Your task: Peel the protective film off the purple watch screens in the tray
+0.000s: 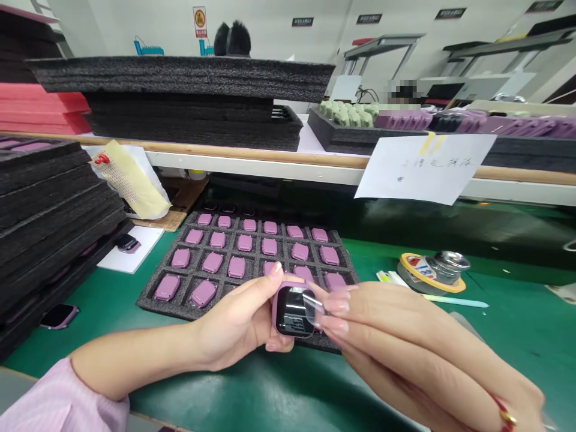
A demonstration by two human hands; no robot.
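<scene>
My left hand (245, 321) grips a purple watch body (292, 310) by its edges, its dark screen facing me. My right hand (405, 342) pinches a thin clear film (312, 302) at the screen's right side; the film is partly lifted off the glass. Both hands hover over the near edge of a black foam tray (155, 300) whose pockets hold several purple watch bodies (212, 263) lying face down.
Stacks of black foam trays (49, 204) stand at the left and on the shelf behind. A tape roll with a metal tin (434, 271) lies at the right on the green mat. A paper note (423, 168) hangs from the shelf edge. Another watch (60, 315) lies at the far left.
</scene>
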